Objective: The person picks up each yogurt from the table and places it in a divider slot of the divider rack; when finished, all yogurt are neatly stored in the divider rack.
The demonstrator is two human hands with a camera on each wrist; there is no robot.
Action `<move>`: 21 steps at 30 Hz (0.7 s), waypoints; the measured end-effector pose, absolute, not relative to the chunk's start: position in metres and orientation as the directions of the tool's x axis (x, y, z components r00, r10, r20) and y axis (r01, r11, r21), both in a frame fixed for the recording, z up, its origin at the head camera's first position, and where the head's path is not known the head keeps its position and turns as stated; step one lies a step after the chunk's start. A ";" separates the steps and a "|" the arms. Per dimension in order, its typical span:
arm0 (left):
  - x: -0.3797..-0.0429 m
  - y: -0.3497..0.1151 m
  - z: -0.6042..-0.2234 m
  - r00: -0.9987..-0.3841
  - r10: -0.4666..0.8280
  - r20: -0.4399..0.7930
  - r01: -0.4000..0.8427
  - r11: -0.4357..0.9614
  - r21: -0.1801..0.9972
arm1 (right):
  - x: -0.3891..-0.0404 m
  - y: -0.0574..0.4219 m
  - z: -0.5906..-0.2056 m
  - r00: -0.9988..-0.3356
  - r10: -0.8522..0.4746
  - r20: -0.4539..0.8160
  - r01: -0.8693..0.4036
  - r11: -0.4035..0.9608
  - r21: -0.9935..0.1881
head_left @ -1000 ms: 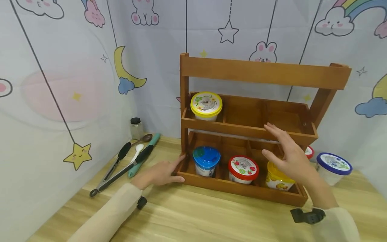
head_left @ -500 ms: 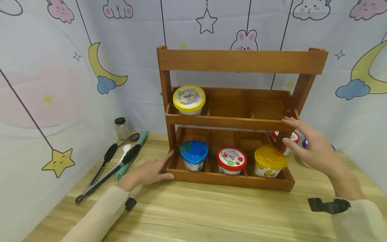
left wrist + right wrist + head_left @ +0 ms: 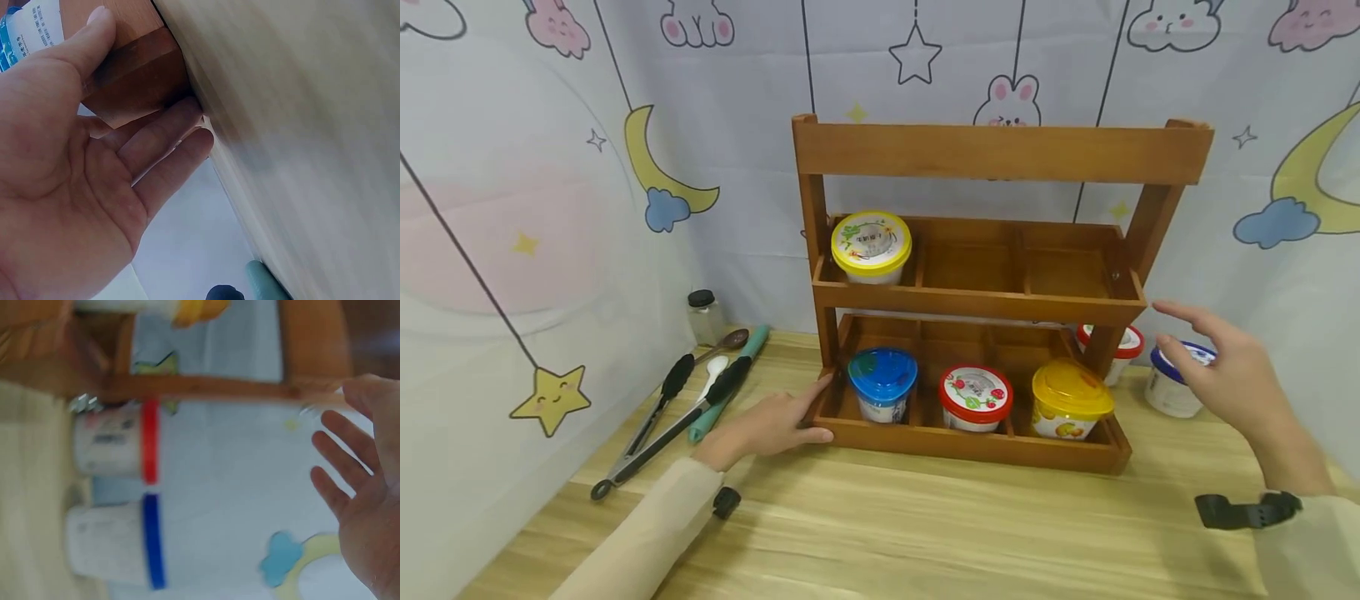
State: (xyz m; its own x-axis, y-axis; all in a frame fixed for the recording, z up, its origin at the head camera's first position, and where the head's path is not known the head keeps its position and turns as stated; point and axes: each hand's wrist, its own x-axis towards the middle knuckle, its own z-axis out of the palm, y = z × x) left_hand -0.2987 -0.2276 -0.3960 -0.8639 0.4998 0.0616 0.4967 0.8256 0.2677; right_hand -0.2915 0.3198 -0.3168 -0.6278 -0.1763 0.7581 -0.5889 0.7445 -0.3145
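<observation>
My left hand point(image 3: 767, 429) holds the lower left corner of a two-tier wooden rack point(image 3: 977, 304); in the left wrist view its thumb lies on the front board and its fingers run along the end. My right hand point(image 3: 1236, 375) hovers just past the rack's right end, fingers spread and holding nothing. It partly covers a white tub with a blue lid point(image 3: 1172, 396). A red-lidded tub point(image 3: 112, 440) stands beside that one, behind the rack's right post. On the lower tier sit tubs with blue point(image 3: 882, 379), red point(image 3: 976, 396) and yellow point(image 3: 1071, 396) lids.
A yellow-rimmed tub point(image 3: 871, 246) sits at the upper tier's left. Left of the rack lie black-tipped tongs point(image 3: 662, 425), a white spoon point(image 3: 711, 375), a brown spoon point(image 3: 730, 340) and a green rod point(image 3: 722, 408). A black-capped jar point(image 3: 703, 317) stands behind them, near the patterned cloth wall point(image 3: 737, 267).
My right hand has moved from in front of the rack's right side out past its right end. The head view has shifted. My left hand has stayed at the rack's corner.
</observation>
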 end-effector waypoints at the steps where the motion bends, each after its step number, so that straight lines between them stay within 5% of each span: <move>1: -0.299 -0.227 -0.396 -0.863 0.502 0.062 0.499 0.825 0.266 | -0.293 0.324 -0.319 -0.651 -0.142 0.746 -0.557 0.757 -0.341; 11: -0.298 -0.227 -0.395 -0.861 0.503 0.076 0.503 0.822 0.268 | -0.306 0.359 -0.342 -0.845 -0.009 0.535 -0.293 0.845 -0.447; 21: -0.297 -0.230 -0.394 -0.863 0.501 0.066 0.500 0.829 0.251 | -0.320 0.375 -0.369 -0.890 -0.015 0.456 -0.226 0.882 -0.413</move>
